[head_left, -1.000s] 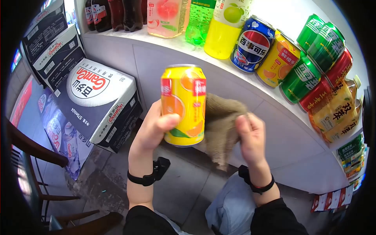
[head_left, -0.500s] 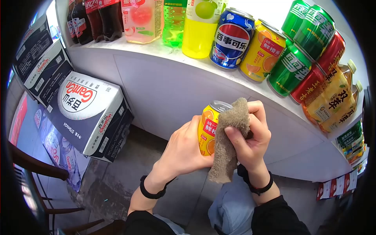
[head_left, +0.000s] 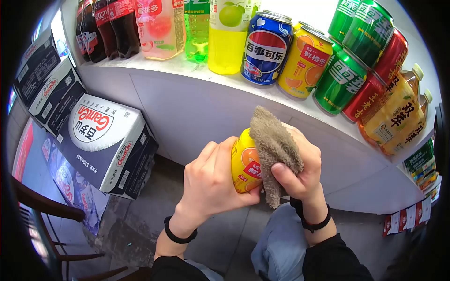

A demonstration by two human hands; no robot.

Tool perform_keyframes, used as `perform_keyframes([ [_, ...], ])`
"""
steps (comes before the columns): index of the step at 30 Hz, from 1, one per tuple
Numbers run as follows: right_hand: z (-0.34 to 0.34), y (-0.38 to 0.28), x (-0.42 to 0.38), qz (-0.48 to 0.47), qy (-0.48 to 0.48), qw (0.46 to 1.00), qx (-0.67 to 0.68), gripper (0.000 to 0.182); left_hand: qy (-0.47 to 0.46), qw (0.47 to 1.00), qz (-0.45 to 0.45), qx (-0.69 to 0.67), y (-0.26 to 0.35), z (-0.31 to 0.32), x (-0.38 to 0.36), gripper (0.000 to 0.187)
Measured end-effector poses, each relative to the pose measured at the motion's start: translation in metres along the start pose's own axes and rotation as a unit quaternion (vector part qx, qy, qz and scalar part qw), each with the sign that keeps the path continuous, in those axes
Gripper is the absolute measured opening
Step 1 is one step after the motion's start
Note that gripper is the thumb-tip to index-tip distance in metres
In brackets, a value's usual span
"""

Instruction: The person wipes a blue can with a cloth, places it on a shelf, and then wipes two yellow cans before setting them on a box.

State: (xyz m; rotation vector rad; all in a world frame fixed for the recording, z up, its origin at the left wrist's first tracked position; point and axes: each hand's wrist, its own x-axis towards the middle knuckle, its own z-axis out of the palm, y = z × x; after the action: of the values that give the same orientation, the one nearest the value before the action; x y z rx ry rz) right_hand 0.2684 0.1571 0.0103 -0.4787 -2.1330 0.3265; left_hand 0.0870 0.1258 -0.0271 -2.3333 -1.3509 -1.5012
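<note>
A yellow drink can (head_left: 244,164) with orange-slice pictures is held tilted in front of the counter by my left hand (head_left: 206,180), its fingers wrapped round the side. My right hand (head_left: 302,171) grips a brown-grey cloth (head_left: 274,145) and presses it against the can's upper right side. The cloth covers the can's top, so the lid is hidden. On the counter just beyond stand a matching orange drink can (head_left: 304,61) and a blue cola can (head_left: 266,49).
The white counter (head_left: 197,98) curves across ahead, with bottles (head_left: 227,42) at left and stacked green cans (head_left: 341,80), red cans and tea bottles (head_left: 393,114) at right. Water cartons (head_left: 98,140) are stacked at left, near a dark wooden chair (head_left: 49,203).
The can has turned and tilted in my left hand. The cloth has moved up and left over its top, where the silver lid showed before. The view has shifted slightly.
</note>
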Motion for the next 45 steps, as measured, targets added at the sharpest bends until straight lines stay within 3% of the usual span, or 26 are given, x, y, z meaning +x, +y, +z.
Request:
perform_keyframes([
  [4,0.005,-0.012,0.003,0.107,0.064,0.989,0.078,0.038,0.001,1.0,0.0,0.012,0.002,0.001,-0.001,0.07],
  [6,0.0,-0.007,0.003,-0.012,0.032,0.999,-0.003,0.034,0.003,1.0,0.007,0.015,0.003,0.002,-0.002,0.071],
  [8,0.008,-0.007,-0.003,-0.032,0.064,0.997,-0.018,0.03,-0.021,0.999,-0.003,-0.034,0.004,0.006,-0.005,0.07],
  [10,0.018,0.003,-0.01,-0.12,0.158,0.98,-0.01,0.031,-0.026,0.998,-0.006,-0.05,0.003,0.01,-0.006,0.07],
  [12,0.023,0.004,-0.01,-0.158,0.18,0.97,-0.033,0.03,-0.033,0.997,-0.009,-0.066,0.002,0.011,-0.007,0.07],
  [15,0.015,0.008,-0.019,-0.009,0.37,0.928,-0.034,0.041,-0.02,0.994,-0.005,-0.107,0.002,0.008,-0.005,0.071],
  [16,0.008,0.009,-0.019,-0.009,0.372,0.928,-0.034,0.041,-0.003,0.993,0.007,-0.119,0.003,0.006,-0.004,0.071],
  [18,-0.001,0.002,-0.015,0.141,0.518,0.827,0.165,0.043,0.013,0.991,0.019,-0.133,0.006,0.0,-0.002,0.072],
  [19,-0.003,-0.007,-0.014,0.141,0.518,0.828,0.164,0.043,0.011,0.994,0.018,-0.104,0.008,-0.002,0.0,0.071],
  [21,-0.004,-0.025,-0.011,0.131,0.348,0.908,0.192,0.036,0.012,0.997,0.017,-0.076,0.008,-0.001,0.0,0.071],
  [22,-0.011,-0.014,-0.003,-0.011,0.161,0.983,0.09,0.029,0.01,0.998,0.019,-0.062,0.006,0.003,-0.001,0.069],
  [24,0.007,-0.015,0.003,-0.052,0.097,0.992,0.059,0.03,0.01,0.999,0.021,-0.046,0.003,0.006,-0.002,0.068],
  [28,0.017,-0.002,-0.004,-0.085,0.115,0.987,0.072,0.027,0.033,0.998,0.035,-0.05,0.001,0.009,-0.005,0.066],
  [30,0.026,-0.002,-0.008,-0.042,0.226,0.953,0.199,0.026,0.035,0.997,0.037,-0.064,0.003,0.009,-0.006,0.066],
  [31,0.026,-0.012,-0.008,0.05,0.257,0.922,0.286,0.033,0.039,0.995,0.046,-0.082,0.004,0.009,-0.006,0.066],
  [32,0.022,-0.015,-0.006,0.05,0.259,0.921,0.286,0.033,0.045,0.993,0.055,-0.099,0.005,0.01,-0.005,0.067],
  [34,0.013,-0.018,-0.004,0.287,0.299,0.812,0.411,0.059,0.048,0.988,0.068,-0.133,0.004,0.013,-0.005,0.069],
  [35,0.005,-0.024,-0.005,0.37,0.26,0.789,0.416,0.071,0.051,0.985,0.077,-0.148,0.005,0.013,-0.004,0.069],
  [36,0.005,-0.024,-0.004,0.369,0.261,0.789,0.416,0.071,0.056,0.981,0.085,-0.163,0.004,0.014,-0.003,0.068],
  [39,0.005,-0.024,-0.003,0.147,0.086,0.929,0.328,0.057,-0.019,0.986,0.048,-0.159,0.002,0.003,0.0,0.072],
  [42,0.004,-0.022,-0.001,0.211,0.069,0.92,0.323,0.057,-0.015,0.986,0.035,-0.161,0.001,0.007,-0.003,0.073],
  [45,0.011,-0.017,-0.006,0.187,0.073,0.917,0.345,0.062,0.029,0.988,0.042,-0.148,-0.001,0.012,-0.005,0.074],
])
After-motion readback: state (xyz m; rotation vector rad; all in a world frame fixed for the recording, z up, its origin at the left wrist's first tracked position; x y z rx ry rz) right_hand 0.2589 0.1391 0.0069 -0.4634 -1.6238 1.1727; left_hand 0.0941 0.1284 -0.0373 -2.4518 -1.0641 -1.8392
